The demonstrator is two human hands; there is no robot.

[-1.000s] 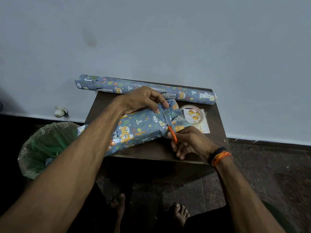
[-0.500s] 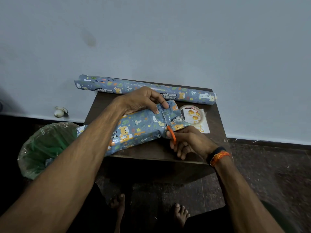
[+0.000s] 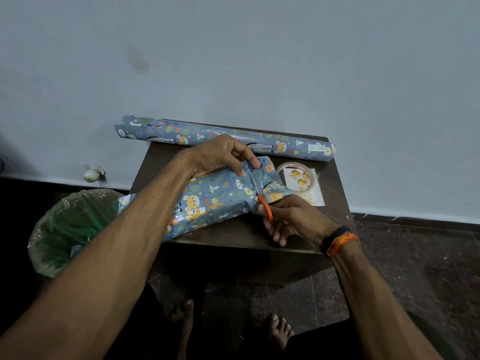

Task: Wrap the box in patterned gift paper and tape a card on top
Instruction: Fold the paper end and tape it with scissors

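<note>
The box (image 3: 207, 201), covered in blue animal-patterned gift paper, lies slanted across the small dark table (image 3: 233, 235). My left hand (image 3: 220, 157) rests on its far end and pinches the paper's edge. My right hand (image 3: 291, 219) grips orange-handled scissors (image 3: 266, 207) at the loose paper flap (image 3: 270, 183) sticking out from the box's right end. The blades are hidden by the paper. A white card (image 3: 309, 190) with yellow balloons lies at the right, under a clear tape roll (image 3: 296, 175).
A roll of the same patterned paper (image 3: 223, 136) lies along the table's back edge against the wall. A bin lined with a green plastic bag (image 3: 70, 229) stands left of the table. My bare feet (image 3: 278, 331) are on the dark floor below.
The scissors and my right hand have crept slightly upward into the paper flap. My left hand stays in place on the box.
</note>
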